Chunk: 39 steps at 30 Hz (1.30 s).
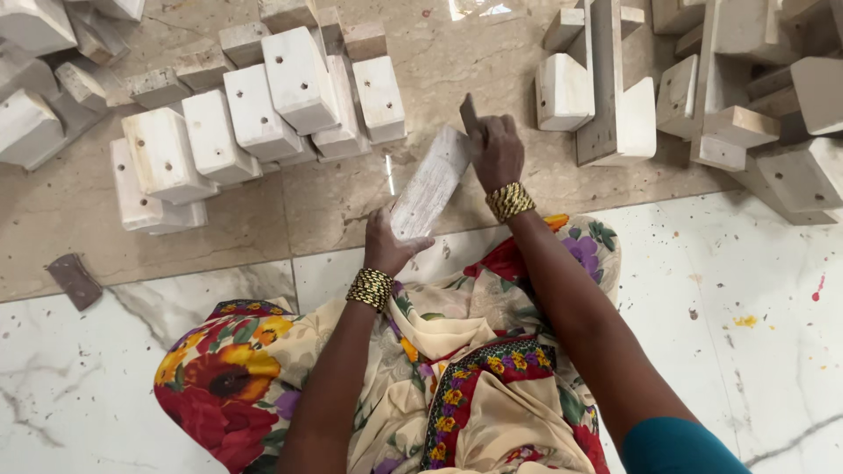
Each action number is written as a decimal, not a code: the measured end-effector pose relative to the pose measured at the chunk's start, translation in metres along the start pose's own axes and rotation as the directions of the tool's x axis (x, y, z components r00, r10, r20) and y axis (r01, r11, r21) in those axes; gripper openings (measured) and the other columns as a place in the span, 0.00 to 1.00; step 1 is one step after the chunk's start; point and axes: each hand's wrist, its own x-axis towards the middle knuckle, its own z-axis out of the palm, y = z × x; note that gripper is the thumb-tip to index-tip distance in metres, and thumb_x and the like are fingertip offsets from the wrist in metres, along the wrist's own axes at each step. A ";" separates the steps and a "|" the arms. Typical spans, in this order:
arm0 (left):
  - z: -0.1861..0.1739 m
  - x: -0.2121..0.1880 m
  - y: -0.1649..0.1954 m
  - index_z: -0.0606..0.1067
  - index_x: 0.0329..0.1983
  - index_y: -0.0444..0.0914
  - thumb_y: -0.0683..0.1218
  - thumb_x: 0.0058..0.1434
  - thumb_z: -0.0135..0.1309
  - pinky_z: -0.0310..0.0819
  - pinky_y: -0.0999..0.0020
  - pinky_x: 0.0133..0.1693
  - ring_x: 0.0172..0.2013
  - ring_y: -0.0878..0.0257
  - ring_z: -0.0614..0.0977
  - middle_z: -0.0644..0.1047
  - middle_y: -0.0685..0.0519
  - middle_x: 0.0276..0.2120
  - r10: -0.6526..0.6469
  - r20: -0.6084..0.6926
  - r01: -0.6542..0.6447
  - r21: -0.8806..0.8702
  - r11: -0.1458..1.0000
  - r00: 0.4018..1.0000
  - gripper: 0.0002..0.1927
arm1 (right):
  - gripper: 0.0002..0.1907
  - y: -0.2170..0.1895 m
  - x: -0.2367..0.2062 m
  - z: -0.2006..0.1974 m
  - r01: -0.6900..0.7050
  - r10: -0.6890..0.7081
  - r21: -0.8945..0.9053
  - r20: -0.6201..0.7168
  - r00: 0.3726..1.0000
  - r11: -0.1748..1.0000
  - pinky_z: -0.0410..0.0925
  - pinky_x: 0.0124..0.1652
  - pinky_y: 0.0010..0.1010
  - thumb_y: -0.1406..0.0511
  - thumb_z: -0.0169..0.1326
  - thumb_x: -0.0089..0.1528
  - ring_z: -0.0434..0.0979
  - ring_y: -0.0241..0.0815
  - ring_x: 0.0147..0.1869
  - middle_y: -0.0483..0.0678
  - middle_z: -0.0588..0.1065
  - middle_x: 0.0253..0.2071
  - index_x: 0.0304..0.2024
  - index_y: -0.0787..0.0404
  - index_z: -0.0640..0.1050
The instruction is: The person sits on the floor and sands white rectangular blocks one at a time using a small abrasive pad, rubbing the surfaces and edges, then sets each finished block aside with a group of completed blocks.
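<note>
A pale, flat wooden board (430, 184) slants above the floor (334, 211). The left hand (388, 246) clasps its near end; the right hand (494, 149) pinches brown sandpaper (468, 112) against its far end.

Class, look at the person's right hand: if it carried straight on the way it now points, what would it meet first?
The right hand, pressing a small dark piece on the white wooden block, points up the picture. Beyond lies bare beige floor; the way looks free there, though depth is unclear.

A marble floor (755, 290) bears two heaps of white wooden blocks (263, 105) and a dark sandpaper scrap (74, 280).
</note>
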 end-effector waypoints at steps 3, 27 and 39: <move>0.010 0.013 -0.010 0.68 0.63 0.32 0.56 0.36 0.78 0.68 0.52 0.59 0.56 0.43 0.74 0.72 0.37 0.56 0.090 -0.070 -0.090 -0.007 0.996 0.993 0.53 | 0.13 -0.035 -0.031 -0.010 0.206 -0.219 0.139 0.088 0.972 0.969 0.72 0.35 0.39 0.72 0.52 0.61 0.78 0.50 0.39 0.50 0.75 0.40 0.47 0.57 0.78; -0.002 0.030 -0.013 0.71 0.64 0.33 0.53 0.64 0.61 0.73 0.60 0.57 0.55 0.50 0.80 0.78 0.39 0.56 -0.145 -0.062 0.116 -0.340 0.933 0.987 0.30 | 0.08 -0.067 -0.128 -0.018 0.076 -0.158 0.307 0.250 0.955 0.949 0.71 0.33 0.45 0.74 0.50 0.59 0.74 0.58 0.35 0.59 0.70 0.32 0.40 0.65 0.67; -0.005 0.035 -0.001 0.74 0.61 0.35 0.50 0.62 0.62 0.76 0.64 0.53 0.50 0.56 0.83 0.80 0.43 0.52 -0.170 -0.050 0.150 -0.274 0.950 0.984 0.26 | 0.16 0.017 -0.038 0.027 -0.787 0.650 0.061 0.526 0.548 0.614 0.79 0.38 0.37 0.70 0.54 0.55 0.85 0.49 0.37 0.58 0.81 0.38 0.46 0.67 0.77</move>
